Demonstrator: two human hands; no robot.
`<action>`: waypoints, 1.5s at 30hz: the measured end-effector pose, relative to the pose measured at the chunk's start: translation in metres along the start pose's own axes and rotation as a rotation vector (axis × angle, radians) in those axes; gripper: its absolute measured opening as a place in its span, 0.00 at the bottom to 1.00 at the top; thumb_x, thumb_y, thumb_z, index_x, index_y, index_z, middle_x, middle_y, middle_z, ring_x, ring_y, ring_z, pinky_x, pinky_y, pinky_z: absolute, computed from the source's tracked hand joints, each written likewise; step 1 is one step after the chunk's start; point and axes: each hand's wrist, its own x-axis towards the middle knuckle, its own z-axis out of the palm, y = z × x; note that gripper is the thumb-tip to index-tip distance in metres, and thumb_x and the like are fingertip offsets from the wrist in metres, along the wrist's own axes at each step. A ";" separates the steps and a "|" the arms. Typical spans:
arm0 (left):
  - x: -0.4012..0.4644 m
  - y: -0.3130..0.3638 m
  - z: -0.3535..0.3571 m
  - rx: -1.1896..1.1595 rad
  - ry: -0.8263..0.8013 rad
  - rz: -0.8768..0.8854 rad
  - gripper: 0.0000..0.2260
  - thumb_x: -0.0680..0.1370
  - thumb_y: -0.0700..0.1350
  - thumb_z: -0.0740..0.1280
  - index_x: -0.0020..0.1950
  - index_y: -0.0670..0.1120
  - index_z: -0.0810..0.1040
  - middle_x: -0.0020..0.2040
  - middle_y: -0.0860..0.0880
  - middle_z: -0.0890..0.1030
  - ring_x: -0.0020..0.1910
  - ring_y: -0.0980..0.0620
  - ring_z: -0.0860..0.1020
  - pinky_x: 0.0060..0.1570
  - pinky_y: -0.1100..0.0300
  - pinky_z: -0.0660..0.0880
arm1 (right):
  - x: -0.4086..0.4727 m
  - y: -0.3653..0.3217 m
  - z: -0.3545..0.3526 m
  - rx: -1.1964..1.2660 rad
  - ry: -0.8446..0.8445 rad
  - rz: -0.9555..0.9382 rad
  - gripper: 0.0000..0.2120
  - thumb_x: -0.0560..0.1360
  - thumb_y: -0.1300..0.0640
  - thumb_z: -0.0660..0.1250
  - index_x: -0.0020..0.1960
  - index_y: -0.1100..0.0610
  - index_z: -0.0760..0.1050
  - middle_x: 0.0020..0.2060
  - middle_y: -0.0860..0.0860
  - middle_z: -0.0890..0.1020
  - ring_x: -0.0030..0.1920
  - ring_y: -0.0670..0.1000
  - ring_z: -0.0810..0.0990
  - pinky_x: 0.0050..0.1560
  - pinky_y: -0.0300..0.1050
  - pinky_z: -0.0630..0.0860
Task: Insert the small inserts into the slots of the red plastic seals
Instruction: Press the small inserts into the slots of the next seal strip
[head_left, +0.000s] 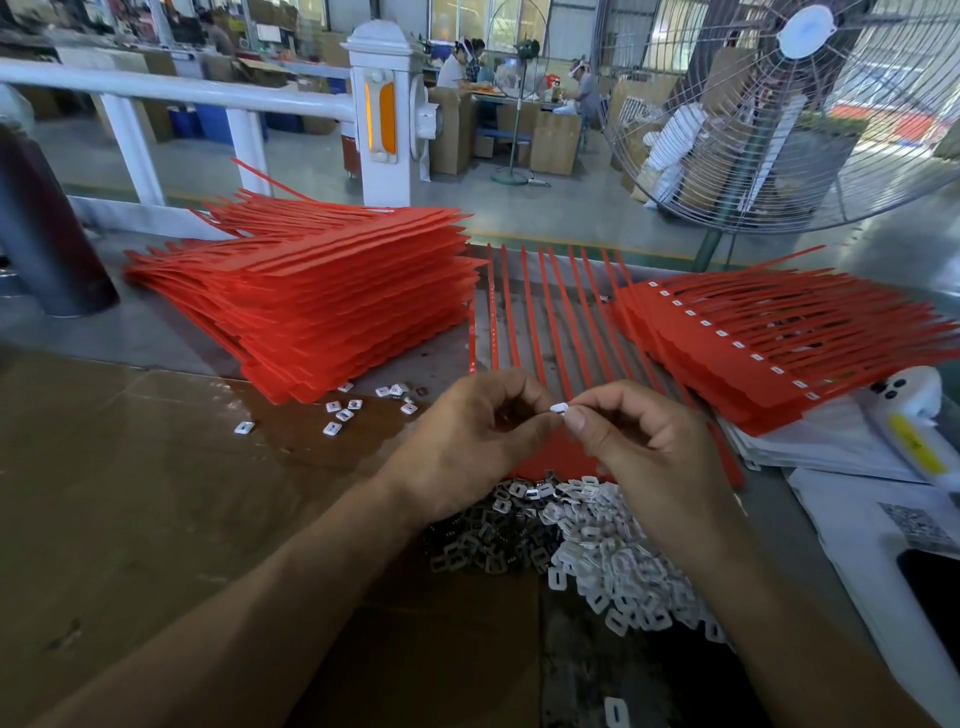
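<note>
**One insert, ready for its slot**

I pinched a small white plastic insert (560, 408) between my right hand (641, 436) and my left hand (475, 441), fingertips meeting on it, probably to turn it the right way round. The red plastic strip seal (558, 332) lay just beyond and under my hands, close for fitting. The loose heap of white inserts (613, 551) sat below my right wrist.

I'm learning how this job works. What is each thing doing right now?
left hand: fingers curled, by the insert.
right hand: pinches the white insert.
seal sheet under the hands: flat, straps pointing away.
left red stack: no inserts seen.
right red stack: inserts fitted.
insert pile: loose.
</note>
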 end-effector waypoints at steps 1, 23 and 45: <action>0.000 0.000 0.000 0.023 0.001 -0.003 0.04 0.80 0.46 0.70 0.48 0.47 0.82 0.42 0.46 0.82 0.41 0.44 0.79 0.44 0.43 0.77 | 0.000 0.000 0.000 -0.003 -0.001 -0.001 0.02 0.79 0.49 0.71 0.48 0.44 0.83 0.42 0.43 0.85 0.44 0.43 0.83 0.43 0.36 0.77; 0.001 -0.003 -0.004 0.493 0.172 -0.043 0.05 0.81 0.53 0.68 0.53 0.55 0.82 0.50 0.60 0.81 0.53 0.61 0.75 0.59 0.54 0.73 | 0.010 0.009 -0.009 -0.068 0.254 0.158 0.04 0.78 0.48 0.71 0.46 0.46 0.83 0.38 0.43 0.85 0.36 0.38 0.80 0.42 0.39 0.74; 0.003 -0.011 -0.002 0.761 0.060 -0.224 0.11 0.80 0.57 0.65 0.61 0.58 0.80 0.64 0.57 0.76 0.67 0.52 0.67 0.71 0.50 0.58 | 0.035 0.029 -0.021 -0.521 0.185 0.452 0.11 0.76 0.46 0.71 0.36 0.49 0.82 0.21 0.39 0.77 0.29 0.48 0.78 0.31 0.42 0.66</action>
